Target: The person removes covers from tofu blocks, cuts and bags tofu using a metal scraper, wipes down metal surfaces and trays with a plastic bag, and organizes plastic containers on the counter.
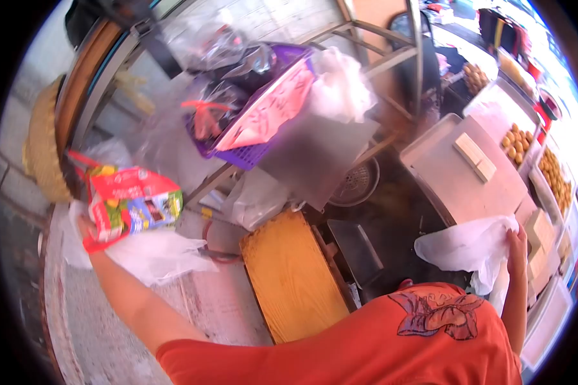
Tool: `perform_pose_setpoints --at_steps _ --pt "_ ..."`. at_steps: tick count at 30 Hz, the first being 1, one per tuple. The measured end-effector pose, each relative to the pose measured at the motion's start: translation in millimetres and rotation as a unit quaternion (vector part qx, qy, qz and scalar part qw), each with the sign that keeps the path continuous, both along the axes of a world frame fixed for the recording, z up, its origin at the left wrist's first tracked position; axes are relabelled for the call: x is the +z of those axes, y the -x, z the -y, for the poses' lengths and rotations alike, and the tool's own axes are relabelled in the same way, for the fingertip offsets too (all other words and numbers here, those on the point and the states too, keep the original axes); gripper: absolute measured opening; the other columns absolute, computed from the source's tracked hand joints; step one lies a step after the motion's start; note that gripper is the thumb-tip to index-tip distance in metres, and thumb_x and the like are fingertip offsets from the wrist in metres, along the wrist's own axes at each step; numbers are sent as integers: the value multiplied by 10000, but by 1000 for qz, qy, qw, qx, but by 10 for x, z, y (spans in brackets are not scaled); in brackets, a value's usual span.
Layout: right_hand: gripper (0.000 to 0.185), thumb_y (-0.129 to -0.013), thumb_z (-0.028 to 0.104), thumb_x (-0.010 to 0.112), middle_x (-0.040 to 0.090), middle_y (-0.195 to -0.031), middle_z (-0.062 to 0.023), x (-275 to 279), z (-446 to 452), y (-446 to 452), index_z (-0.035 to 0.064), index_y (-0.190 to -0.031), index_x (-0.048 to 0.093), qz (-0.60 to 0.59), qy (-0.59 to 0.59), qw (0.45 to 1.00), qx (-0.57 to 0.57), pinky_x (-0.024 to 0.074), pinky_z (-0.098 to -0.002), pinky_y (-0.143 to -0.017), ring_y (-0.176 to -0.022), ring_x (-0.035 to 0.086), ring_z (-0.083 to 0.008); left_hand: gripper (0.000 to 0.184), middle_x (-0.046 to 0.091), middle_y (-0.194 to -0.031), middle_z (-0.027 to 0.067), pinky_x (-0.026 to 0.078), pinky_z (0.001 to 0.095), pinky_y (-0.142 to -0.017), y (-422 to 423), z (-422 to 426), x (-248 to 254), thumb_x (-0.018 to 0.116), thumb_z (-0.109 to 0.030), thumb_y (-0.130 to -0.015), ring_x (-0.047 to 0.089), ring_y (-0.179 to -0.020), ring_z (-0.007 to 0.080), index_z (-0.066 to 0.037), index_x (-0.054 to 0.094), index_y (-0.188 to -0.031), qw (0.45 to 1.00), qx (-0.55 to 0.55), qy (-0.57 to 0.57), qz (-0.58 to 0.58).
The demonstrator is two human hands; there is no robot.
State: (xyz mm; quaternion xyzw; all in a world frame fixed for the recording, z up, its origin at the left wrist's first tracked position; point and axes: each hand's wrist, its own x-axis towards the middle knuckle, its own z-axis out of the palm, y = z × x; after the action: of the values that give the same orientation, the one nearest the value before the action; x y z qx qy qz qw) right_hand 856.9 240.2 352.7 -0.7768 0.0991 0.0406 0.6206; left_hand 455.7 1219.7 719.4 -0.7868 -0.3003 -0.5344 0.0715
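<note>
Cluttered stall space, opening onto bright daylight at upper right, as I view it remotely through the head-worn camera. At far left, I find the left hand (pixel 86 228) against a red-and-green printed plastic packet (pixel 141 205); its fingers are partly hidden there, and I cannot tell whether they grasp it. White plastic sheeting (pixel 157 256) spreads beneath the packet. At right, I see the right hand (pixel 517 242) with its fingers pinched on the gathered edge of a white plastic bag (pixel 462 247), which hangs just beside a pale flat-topped box (pixel 456 192) bearing a wooden block (pixel 474 157). Upper centre: a purple basket (pixel 237 158) with a pink handwritten sign (pixel 270 109) on its near side. Lower centre: a yellow wooden board (pixel 292 276), beside an orange-red shirt (pixel 340 343). Far right: round brown produce (pixel 517 144) in trays.
</note>
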Motion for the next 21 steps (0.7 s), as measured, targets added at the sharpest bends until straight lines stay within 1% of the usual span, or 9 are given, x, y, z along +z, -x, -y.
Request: perform_pose_setpoints --at_steps 1,3,4,7,10,13,17,19,21 --pt "373 -819 138 488 558 -915 -4 2 20 0 -5 -1162 511 -6 -14 1000 -2 396 -224 -716 -799 487 -86 146 541 -724 48 432 319 -615 -35 74 -79 573 -165 -838 510 -685 179 -23 555 -866 994 -16 91 49" --pt "354 -821 142 509 552 -896 17 -42 65 14 -1 -1144 516 -19 -38 999 0 397 -209 -698 -767 480 -65 145 545 -732 52 435 321 -621 -108 145 -210 574 -159 -836 513 -694 179 -20 556 -872 983 -21 165 74" --pt "338 -813 134 509 553 -858 24 -58 63 29 3 -1124 531 -14 -47 999 -16 399 -207 -669 -736 482 -61 145 546 -736 55 436 322 -624 -135 156 -259 575 -156 -834 515 -698 180 -19 556 -874 981 -18 179 71" --pt "377 -815 119 500 565 -894 -8 -137 176 42 -13 -1168 502 -23 -22 999 9 406 -230 -707 -788 498 -89 144 552 -749 61 440 324 -633 -251 114 -404 577 -147 -830 519 -712 180 -14 557 -882 978 -10 201 57" --pt "384 -812 106 488 563 -874 -14 -259 253 46 -20 -1174 492 -21 15 1000 -13 408 -233 -692 -777 500 -88 145 558 -762 68 445 326 -643 -377 40 -504 579 -138 -827 523 -725 181 -10 558 -891 975 -9 215 52" --pt "386 -813 99 473 562 -852 -18 -190 221 97 -24 -1178 487 -32 -16 999 -11 406 -233 -669 -754 501 -86 147 564 -775 74 449 329 -652 -507 32 -620 581 -129 -823 527 -738 181 -5 559 -899 975 -2 216 46" --pt "379 -821 92 457 566 -805 -24 -110 228 180 -19 -1183 484 -30 14 999 -19 411 -234 -642 -712 509 -89 151 572 -793 83 455 332 -664 -582 159 -752 584 -117 -817 532 -756 182 1 560 -909 980 31 189 57" --pt "331 -814 82 444 563 -765 -18 -91 225 202 -13 -1121 523 -12 4 996 -93 420 -243 -640 -679 515 -95 154 576 -801 87 458 333 -670 -570 290 -723 585 -111 -815 535 -765 183 4 561 -915 985 58 148 73" --pt "292 -806 76 436 561 -758 -13 -7 374 195 -3 -1064 548 -2 -68 996 -62 426 -243 -629 -668 517 -93 157 580 -810 91 461 335 -676 -532 521 -611 586 -105 -812 538 -774 183 7 562 -920 988 72 68 121"
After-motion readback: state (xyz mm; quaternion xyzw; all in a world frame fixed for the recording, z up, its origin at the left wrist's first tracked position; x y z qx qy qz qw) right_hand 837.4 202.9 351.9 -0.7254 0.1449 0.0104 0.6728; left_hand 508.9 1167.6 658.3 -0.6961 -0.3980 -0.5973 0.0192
